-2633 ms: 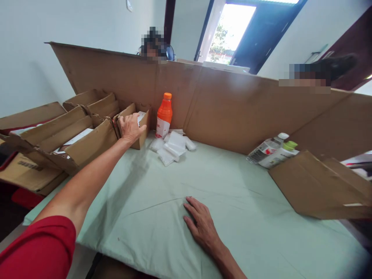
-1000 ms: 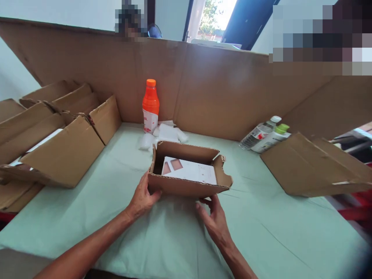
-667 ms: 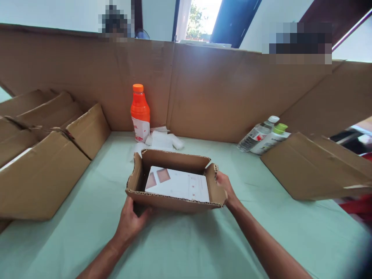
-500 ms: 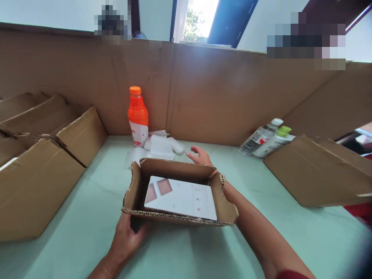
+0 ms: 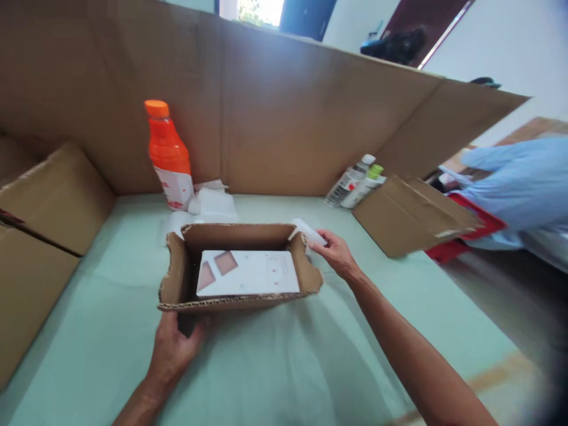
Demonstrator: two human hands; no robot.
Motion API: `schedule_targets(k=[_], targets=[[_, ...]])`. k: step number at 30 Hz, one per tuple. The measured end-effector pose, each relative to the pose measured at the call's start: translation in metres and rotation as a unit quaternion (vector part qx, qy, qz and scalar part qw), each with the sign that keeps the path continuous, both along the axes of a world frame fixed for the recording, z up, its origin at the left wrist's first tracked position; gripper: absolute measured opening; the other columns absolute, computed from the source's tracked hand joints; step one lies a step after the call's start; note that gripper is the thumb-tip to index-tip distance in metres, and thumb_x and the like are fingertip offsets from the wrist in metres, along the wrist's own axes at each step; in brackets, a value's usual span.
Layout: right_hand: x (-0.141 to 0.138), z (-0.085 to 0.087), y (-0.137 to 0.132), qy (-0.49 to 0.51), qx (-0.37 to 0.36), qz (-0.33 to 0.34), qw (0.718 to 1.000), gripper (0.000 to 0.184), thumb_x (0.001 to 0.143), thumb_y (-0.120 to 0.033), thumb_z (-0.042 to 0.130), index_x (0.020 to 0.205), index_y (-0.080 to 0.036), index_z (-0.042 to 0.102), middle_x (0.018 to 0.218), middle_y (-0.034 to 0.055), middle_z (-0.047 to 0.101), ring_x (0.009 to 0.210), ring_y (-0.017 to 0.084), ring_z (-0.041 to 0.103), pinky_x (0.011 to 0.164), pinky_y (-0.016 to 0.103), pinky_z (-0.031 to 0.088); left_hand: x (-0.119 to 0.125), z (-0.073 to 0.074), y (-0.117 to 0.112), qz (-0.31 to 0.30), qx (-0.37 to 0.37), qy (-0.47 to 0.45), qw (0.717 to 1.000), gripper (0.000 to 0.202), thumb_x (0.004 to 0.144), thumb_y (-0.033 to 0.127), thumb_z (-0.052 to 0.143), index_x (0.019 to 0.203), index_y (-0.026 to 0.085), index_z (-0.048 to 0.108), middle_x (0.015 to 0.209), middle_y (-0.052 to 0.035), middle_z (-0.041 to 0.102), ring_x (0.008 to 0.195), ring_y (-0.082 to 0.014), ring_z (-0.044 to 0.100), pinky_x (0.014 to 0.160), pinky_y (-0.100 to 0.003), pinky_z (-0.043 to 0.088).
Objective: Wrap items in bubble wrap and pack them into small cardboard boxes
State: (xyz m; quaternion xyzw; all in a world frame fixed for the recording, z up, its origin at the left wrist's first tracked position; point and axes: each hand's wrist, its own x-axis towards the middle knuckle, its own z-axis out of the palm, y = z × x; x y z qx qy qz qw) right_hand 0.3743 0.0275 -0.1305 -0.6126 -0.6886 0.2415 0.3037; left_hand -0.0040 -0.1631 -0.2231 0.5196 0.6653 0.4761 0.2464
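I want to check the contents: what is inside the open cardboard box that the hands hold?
A white card with two brownish squares lies flat in the cardboard box. Anything under the card is covered.

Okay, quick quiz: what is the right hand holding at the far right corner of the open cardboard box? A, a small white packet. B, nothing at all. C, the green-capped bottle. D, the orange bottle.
A: the right hand pinches a small white packet just above the open cardboard box, at its far right corner, while the orange bottle stands apart at the cardboard wall.
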Motion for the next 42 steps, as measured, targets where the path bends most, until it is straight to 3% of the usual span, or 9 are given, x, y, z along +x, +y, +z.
schedule_targets(k=[5, 10, 15, 19, 22, 29, 36, 39, 42], targets=[[0.053, 0.016, -0.094, -0.02, -0.031, 0.035, 0.999, 0.059, 0.077, -0.051, 0.073, 0.128, -0.024, 0.065, 0.134, 0.0101, 0.066, 0.124, 0.033, 0.061, 0.103, 0.05, 0.049, -0.009, 0.015, 0.001, 0.006, 0.07, 0.178, 0.982, 0.039, 0.079, 0.054, 0.063, 0.097, 0.02, 0.058, 0.09, -0.0088, 0.064, 0.086, -0.0302, 0.062, 0.075, -0.044, 0.05], [0.014, 0.015, -0.134, 0.039, 0.004, 0.11, 0.993, 0.055, 0.085, -0.051, 0.068, 0.134, -0.027, 0.06, 0.137, 0.0102, 0.064, 0.123, 0.031, 0.061, 0.098, 0.046, 0.054, -0.004, 0.032, -0.003, -0.009, 0.109, 0.184, 0.977, 0.022, 0.084, 0.041, 0.061, 0.081, 0.022, 0.05, 0.073, 0.0019, 0.05, 0.062, -0.0156, 0.051, 0.056, -0.029, 0.043], [-0.057, 0.003, -0.134, 0.073, -0.003, 0.158, 0.985, 0.062, 0.082, -0.054, 0.069, 0.133, -0.022, 0.058, 0.131, 0.0127, 0.067, 0.113, 0.031, 0.065, 0.089, 0.044, 0.057, -0.001, 0.033, -0.002, -0.014, 0.076, 0.096, 0.992, 0.018, 0.084, 0.036, 0.061, 0.084, 0.021, 0.051, 0.072, 0.0039, 0.048, 0.057, -0.0125, 0.051, 0.052, -0.025, 0.042], [-0.075, -0.001, -0.114, 0.042, -0.03, 0.097, 0.994, 0.039, 0.08, -0.048, 0.065, 0.105, -0.019, 0.065, 0.102, 0.0108, 0.075, 0.087, 0.028, 0.069, 0.076, 0.04, 0.057, -0.003, 0.029, -0.001, -0.083, 0.047, 0.036, 0.995, 0.051, 0.083, 0.035, 0.061, 0.128, 0.016, 0.05, 0.095, -0.0049, 0.066, 0.085, -0.0206, 0.067, 0.078, -0.035, 0.055], [-0.074, -0.004, -0.098, 0.017, -0.039, 0.047, 0.998, 0.034, 0.079, -0.046, 0.064, 0.097, -0.018, 0.063, 0.094, 0.0118, 0.074, 0.081, 0.028, 0.07, 0.071, 0.039, 0.055, -0.001, 0.026, -0.001, -0.145, 0.05, 0.013, 0.988, 0.075, 0.082, 0.033, 0.06, 0.149, 0.015, 0.034, 0.119, -0.0135, 0.066, 0.11, -0.0266, 0.066, 0.101, -0.046, 0.05], [-0.074, 0.01, -0.093, -0.033, -0.045, 0.051, 0.997, 0.026, 0.082, -0.038, 0.061, 0.098, -0.018, 0.065, 0.093, 0.0121, 0.075, 0.082, 0.029, 0.072, 0.073, 0.04, 0.057, -0.002, 0.027, -0.001, -0.191, 0.035, -0.004, 0.981, 0.077, 0.082, 0.034, 0.061, 0.152, 0.016, 0.035, 0.129, -0.0167, 0.063, 0.116, -0.0293, 0.065, 0.105, -0.05, 0.048], [-0.01, 0.024, -0.119, -0.095, 0.024, 0.101, 0.99, 0.05, 0.086, -0.043, 0.065, 0.132, -0.024, 0.062, 0.138, 0.0106, 0.064, 0.127, 0.031, 0.06, 0.105, 0.05, 0.05, -0.004, 0.03, -0.001, -0.179, 0.028, -0.044, 0.982, 0.082, 0.081, 0.04, 0.065, 0.153, 0.018, 0.033, 0.149, -0.0184, 0.051, 0.121, -0.0307, 0.063, 0.108, -0.051, 0.046], [0.002, 0.012, -0.146, -0.148, 0.014, 0.109, 0.983, 0.053, 0.08, -0.049, 0.074, 0.125, -0.021, 0.068, 0.137, 0.0144, 0.065, 0.132, 0.037, 0.056, 0.111, 0.057, 0.043, 0.0, 0.033, 0.0, -0.129, 0.024, -0.056, 0.99, 0.082, 0.077, 0.041, 0.067, 0.15, 0.018, 0.037, 0.152, -0.0194, 0.048, 0.113, -0.029, 0.067, 0.099, -0.047, 0.052], [0.003, 0.011, -0.177, -0.116, 0.011, 0.148, 0.982, 0.041, 0.088, -0.052, 0.067, 0.118, -0.025, 0.071, 0.124, 0.0099, 0.073, 0.123, 0.033, 0.063, 0.107, 0.051, 0.047, 0.0, 0.044, -0.008, -0.027, -0.008, -0.036, 0.999, 0.074, 0.077, 0.04, 0.066, 0.144, 0.017, 0.046, 0.139, -0.0181, 0.06, 0.102, -0.0265, 0.07, 0.078, -0.037, 0.057]])
